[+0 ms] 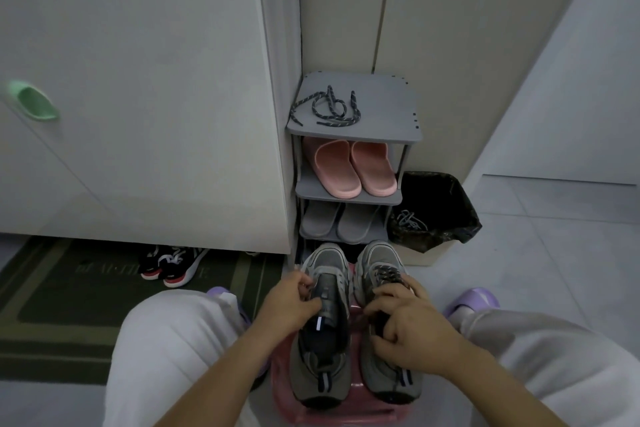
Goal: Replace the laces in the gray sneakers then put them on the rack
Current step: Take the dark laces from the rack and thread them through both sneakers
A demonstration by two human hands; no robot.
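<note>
No brand name legible on either gray sneaker; only a small white tab [318, 324] on the dark tongue of the left sneaker [322, 354], nothing readable on it. Pale lettering across the dark green doormat [69, 305], too blurred to read. Both sneakers side by side on a pink plastic stool [282, 388] between the knees, toes toward the shoe rack [391, 104], not yet on it. No lace in the left sneaker; a lace over the forefoot of the right sneaker [388, 371]. Gripping the left sneaker's eyelet edge, the left hand [287, 305], fingers [300, 282] curled over the side, thumb pressed on the tongue. Clasping the top of the right sneaker, the right hand [412, 329], fingers [381, 302] curled down onto tongue and lace. On the rack's top shelf, a loose dark speckled lace [329, 107]; below it pink slippers [353, 166], then gray slippers [339, 224]. Just right of the rack, a bin [440, 191] with a dark liner and a tangle of gray laces [410, 220] inside. To the left, a white cabinet [156, 114] with a green handle [34, 102], and black and red shoes [173, 265] under its edge. Purple slippers [474, 300] on the person's feet.
</note>
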